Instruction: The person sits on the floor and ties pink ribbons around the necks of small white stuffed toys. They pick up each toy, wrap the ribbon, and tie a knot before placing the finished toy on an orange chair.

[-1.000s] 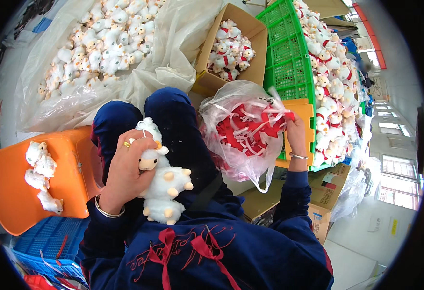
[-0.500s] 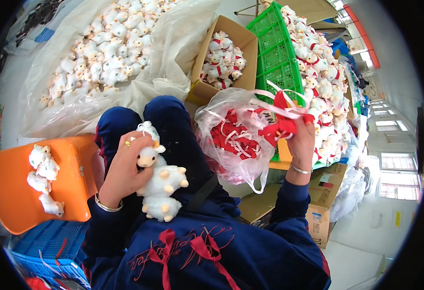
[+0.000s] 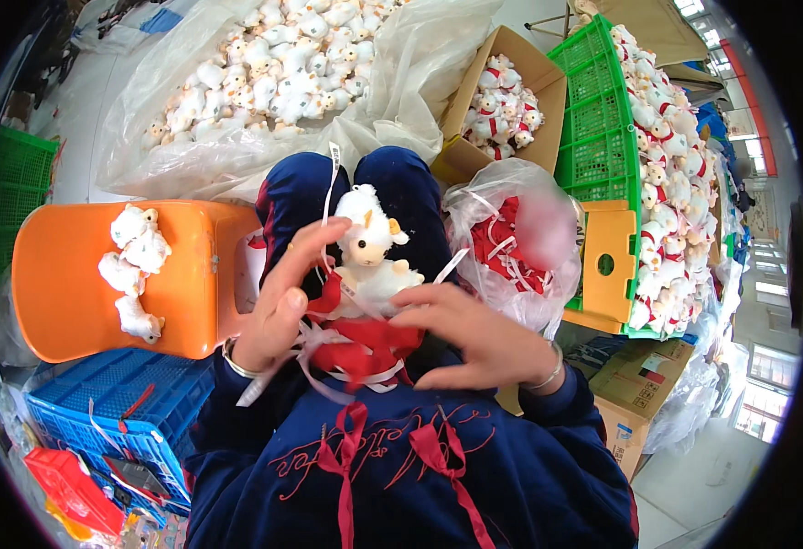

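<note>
"how are the hands around the red ribbons [image 3: 371, 340]?"
"left hand [image 3: 271, 325] at nine o'clock, right hand [image 3: 481, 335] at three, both spread wide."
"the plush toy [image 3: 370, 242]?"
"on the lap [image 3: 422, 224], at twelve."

From where I stand, curly red letters [image 3: 381, 452] run across the blue top [image 3: 392, 503]. Right of the top, a brown box [image 3: 635, 389] has small dark print and a blue mark [image 3: 623, 431]. Ahead of the top, a white ribbon [image 3: 334, 163] has tiny dark print I can't read.
</note>
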The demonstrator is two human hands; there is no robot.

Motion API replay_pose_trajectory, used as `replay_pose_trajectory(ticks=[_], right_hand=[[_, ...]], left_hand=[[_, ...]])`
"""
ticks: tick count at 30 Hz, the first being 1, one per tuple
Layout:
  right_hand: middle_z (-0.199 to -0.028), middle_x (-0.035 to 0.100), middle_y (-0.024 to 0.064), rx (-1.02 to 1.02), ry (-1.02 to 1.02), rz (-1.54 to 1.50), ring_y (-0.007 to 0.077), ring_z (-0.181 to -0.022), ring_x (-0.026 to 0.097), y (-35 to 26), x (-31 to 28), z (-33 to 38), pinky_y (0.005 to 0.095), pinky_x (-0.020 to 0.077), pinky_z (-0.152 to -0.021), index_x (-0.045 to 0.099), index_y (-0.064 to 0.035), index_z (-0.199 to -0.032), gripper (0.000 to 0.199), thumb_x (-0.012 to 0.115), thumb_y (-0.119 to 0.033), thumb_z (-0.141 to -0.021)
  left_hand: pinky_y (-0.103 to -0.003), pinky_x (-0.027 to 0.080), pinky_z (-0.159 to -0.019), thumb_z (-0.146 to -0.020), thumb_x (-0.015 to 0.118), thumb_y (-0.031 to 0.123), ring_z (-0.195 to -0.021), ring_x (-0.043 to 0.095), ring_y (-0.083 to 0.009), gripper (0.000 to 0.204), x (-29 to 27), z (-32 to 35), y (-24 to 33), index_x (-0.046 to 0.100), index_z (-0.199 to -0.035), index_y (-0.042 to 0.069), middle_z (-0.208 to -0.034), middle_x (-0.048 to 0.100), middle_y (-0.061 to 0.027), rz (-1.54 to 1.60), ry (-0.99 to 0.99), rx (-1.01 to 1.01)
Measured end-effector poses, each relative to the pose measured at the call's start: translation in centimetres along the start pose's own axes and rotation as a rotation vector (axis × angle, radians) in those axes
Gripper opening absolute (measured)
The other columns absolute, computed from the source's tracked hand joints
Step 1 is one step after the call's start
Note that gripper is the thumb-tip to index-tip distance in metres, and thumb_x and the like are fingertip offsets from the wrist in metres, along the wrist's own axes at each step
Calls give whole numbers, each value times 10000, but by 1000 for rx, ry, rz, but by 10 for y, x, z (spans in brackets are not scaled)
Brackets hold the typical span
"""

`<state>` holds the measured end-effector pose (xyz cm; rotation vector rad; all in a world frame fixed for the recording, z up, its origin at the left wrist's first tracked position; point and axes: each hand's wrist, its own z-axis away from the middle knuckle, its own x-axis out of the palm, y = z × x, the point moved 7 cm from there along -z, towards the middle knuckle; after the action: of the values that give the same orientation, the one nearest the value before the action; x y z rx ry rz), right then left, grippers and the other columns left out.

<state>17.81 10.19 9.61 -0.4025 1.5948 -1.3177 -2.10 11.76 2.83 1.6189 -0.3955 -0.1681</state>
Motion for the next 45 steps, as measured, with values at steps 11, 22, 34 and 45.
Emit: replay_pose_trajectory(ticks=[11, 22, 34, 45], right_hand=[[-1024, 652, 55, 342, 367, -125, 147, -879, 664, 77, -29, 47, 260, 516, -737, 645, -24, -1148, 249, 712, -51, -909], [-1013, 686, 60, 125, 403, -176, 151, -834, 640, 54, -43, -31, 287, 515, -750, 674, -2, -1068, 165, 709, -59, -917], [-838, 647, 32, 220, 477, -253, 78, -706, 559, 63, -43, -107, 234, 456, -644, 661, -25, -1017, 280, 826, -160, -836], [-917, 696, 23, 250, 438, -881, 87, -777, 655, 88, -63, -106, 233, 533, -731, 654, 18, -1091, 142, 620, -101, -1022]], left_hand=[[-362, 392, -1080, -1026, 455, 424, -1249, 558, -267, 604, 13, 5, -2, 548, -1399, -42, -1361, 591, -173, -70, 114, 74], [-402, 433, -1070, -1075, 239, 584, -1341, 504, -255, 763, -13, -48, 2, 441, -1521, -1, -1513, 512, -158, 643, 225, 98], [-416, 230, -1232, -998, 359, 714, -1537, 267, -300, 961, 8, -93, 31, 194, -1635, 13, -1676, 258, -172, 373, 201, 129], [-442, 280, -1208, -1052, 330, 624, -1514, 319, -282, 835, -25, -108, 12, 320, -1586, -18, -1617, 383, -160, 453, 296, 120]])
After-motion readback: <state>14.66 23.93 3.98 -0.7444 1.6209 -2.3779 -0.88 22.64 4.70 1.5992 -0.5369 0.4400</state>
